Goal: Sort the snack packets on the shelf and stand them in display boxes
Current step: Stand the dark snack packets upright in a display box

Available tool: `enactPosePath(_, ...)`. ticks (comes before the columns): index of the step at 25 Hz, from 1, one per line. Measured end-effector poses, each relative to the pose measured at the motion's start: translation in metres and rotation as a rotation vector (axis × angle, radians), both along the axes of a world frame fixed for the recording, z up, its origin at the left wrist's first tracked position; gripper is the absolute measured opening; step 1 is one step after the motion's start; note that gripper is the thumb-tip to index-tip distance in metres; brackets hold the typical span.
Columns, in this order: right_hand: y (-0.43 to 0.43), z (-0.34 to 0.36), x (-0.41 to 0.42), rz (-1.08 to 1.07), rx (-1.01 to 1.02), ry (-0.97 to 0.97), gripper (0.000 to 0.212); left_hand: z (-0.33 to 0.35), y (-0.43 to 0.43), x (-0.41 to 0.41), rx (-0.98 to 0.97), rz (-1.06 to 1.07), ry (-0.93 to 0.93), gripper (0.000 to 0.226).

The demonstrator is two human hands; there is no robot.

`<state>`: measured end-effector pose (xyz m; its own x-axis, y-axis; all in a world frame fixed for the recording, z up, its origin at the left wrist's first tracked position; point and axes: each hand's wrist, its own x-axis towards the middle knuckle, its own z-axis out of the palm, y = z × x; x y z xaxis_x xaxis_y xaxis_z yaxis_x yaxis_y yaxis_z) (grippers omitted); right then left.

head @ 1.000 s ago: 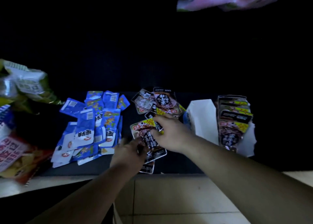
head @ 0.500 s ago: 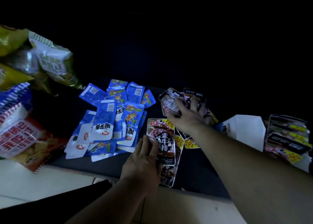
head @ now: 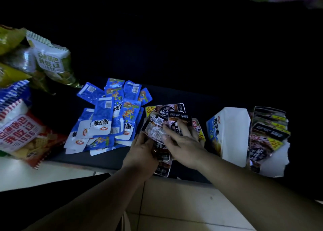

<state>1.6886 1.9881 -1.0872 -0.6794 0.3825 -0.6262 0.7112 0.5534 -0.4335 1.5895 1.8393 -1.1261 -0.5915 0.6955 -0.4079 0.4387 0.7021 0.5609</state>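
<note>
Head view shows both hands gathering the dark packets [head: 166, 118] on the black shelf [head: 108, 158]. Left hand [head: 141, 153] is closed around the bunch; right hand [head: 185, 143] presses flat on top. They look light, thin, bendy and slippery. Pinching the edges seems best. The white box [head: 229, 134] waits nearby.

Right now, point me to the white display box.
The white display box stands at the right of the shelf, just right of the right hand, holding upright dark packets.
</note>
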Motion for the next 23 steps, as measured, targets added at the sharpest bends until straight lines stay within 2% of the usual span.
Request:
enactPosePath(2,0.004,0.003,0.014,-0.015,0.053,0.131,0.051,0.005,0.003,-0.001,0.109,0.188,0.017,0.027)
enactPosePath(4,0.015,-0.002,0.017,-0.086,0.127,0.247,0.06,0.01,0.009,-0.005,0.122,0.365,-0.031,0.021)
enactPosePath(6,0.027,-0.008,0.01,-0.199,0.132,0.167,0.077,0.008,0.016,-0.007,0.113,0.355,-0.089,0.045)
enactPosePath(8,0.034,-0.016,0.0,-0.285,0.062,0.009,0.087,0.004,0.022,-0.007,-0.001,0.225,-0.036,0.065)
enactPosePath(11,0.048,-0.022,-0.008,-0.301,0.008,-0.042,0.091,0.007,0.033,-0.008,-0.205,0.053,0.061,0.075)
enactPosePath(13,0.05,-0.02,-0.012,-0.271,0.049,0.007,0.089,0.008,0.036,-0.006,-0.233,0.018,0.07,0.077)
enactPosePath(16,0.038,-0.02,-0.015,-0.231,0.119,0.079,0.079,0.007,0.04,-0.004,-0.073,0.13,-0.023,0.071)
enactPosePath(19,0.028,-0.018,-0.012,-0.304,0.101,0.113,0.075,0.003,0.04,-0.01,0.216,0.477,-0.258,0.065)
enactPosePath(21,0.027,-0.016,-0.006,-0.339,0.07,0.109,0.079,0.001,0.034,-0.008,0.234,0.596,-0.3,0.067)
enactPosePath(23,0.025,-0.016,0.001,-0.34,0.047,0.076,0.09,-0.001,0.029,0.0,0.172,0.599,-0.267,0.065)
